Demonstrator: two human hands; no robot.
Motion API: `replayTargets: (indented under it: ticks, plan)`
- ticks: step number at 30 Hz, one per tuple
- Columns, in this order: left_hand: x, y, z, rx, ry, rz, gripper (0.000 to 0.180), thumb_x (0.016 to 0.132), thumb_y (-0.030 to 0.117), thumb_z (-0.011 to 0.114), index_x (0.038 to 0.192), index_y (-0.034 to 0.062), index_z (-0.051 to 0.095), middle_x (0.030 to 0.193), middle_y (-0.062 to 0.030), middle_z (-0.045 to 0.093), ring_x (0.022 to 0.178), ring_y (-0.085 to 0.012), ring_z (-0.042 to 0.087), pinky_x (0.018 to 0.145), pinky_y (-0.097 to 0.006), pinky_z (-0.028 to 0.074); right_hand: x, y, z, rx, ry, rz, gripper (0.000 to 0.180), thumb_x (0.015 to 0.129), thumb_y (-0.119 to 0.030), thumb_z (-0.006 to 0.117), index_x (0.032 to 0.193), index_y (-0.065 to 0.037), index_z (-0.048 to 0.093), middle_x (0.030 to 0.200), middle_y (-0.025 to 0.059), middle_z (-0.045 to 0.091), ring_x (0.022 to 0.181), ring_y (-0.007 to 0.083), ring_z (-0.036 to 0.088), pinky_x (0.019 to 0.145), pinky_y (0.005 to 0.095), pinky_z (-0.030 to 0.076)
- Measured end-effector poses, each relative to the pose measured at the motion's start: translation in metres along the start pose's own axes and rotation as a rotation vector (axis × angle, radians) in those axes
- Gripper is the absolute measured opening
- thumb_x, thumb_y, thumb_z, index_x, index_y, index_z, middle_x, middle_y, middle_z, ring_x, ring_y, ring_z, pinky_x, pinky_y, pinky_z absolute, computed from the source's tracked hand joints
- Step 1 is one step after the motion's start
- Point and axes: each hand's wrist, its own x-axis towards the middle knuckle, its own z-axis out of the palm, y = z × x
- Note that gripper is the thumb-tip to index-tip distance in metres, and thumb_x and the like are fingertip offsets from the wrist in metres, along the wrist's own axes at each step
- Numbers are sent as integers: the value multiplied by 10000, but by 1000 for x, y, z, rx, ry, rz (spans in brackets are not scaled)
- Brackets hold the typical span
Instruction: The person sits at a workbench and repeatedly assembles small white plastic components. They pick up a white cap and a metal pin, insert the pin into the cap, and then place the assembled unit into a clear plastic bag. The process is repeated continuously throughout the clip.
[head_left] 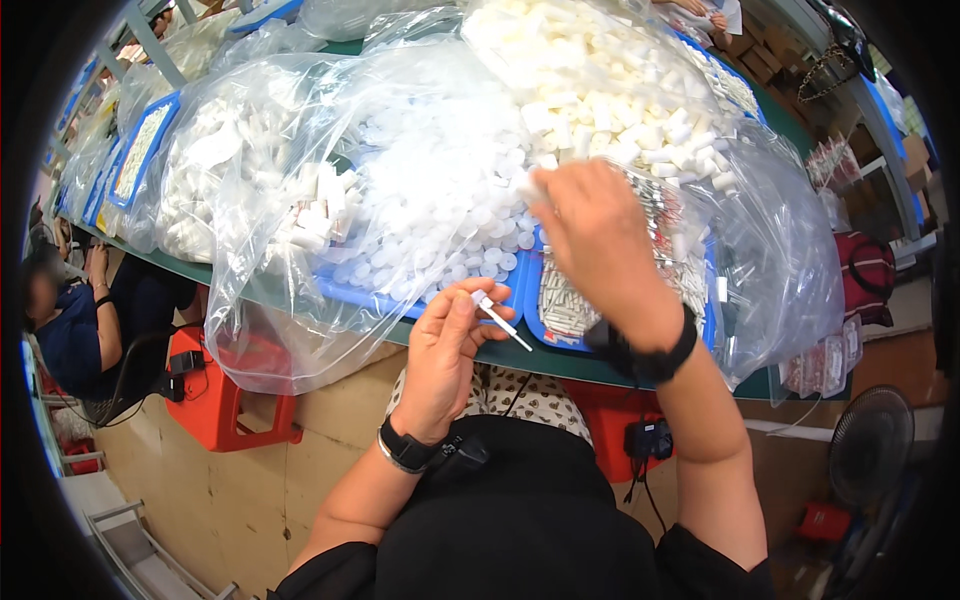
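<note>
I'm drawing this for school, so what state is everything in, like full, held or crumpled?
Left hand: pinching a slim white piece
Right hand: blurred, fingers bent, grip unclear
Blue tray of discs: filled
Other blue tray of rods: filled
Clear bag: crumpled, draped downward
Red stool: upright
Fan: upright, spinning unclear

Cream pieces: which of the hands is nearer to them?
Right: the right hand is by the near edge of the cream pieces; the left hand is farther, lower left.
</note>
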Motion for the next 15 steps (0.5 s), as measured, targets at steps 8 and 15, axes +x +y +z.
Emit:
replayTargets:
  ticks: [8, 15]
  plan:
    - [-4, -10, 6, 215, -158, 13, 331, 1036, 263, 485, 1197, -9, 583, 1162, -110, 616, 1038, -182, 617, 879, -326, 504, -76, -38, -23, 730, -395, 663, 154, 885, -42, 652, 1010, 27, 593, 863, 112, 677, 707, 213, 663, 626, 306, 515]
    - [-10, -13, 11, 302, -161, -52, 266, 1019, 196, 532, 1168, -11, 607, 1042, -51, 642, 893, -103, 584, 818, -246, 484, -112, -25, -28, 1482, -533, 1129, 289, 951, -113, 625, 1180, 61, 612, 927, 56, 682, 756, 79, 637, 708, 218, 538]
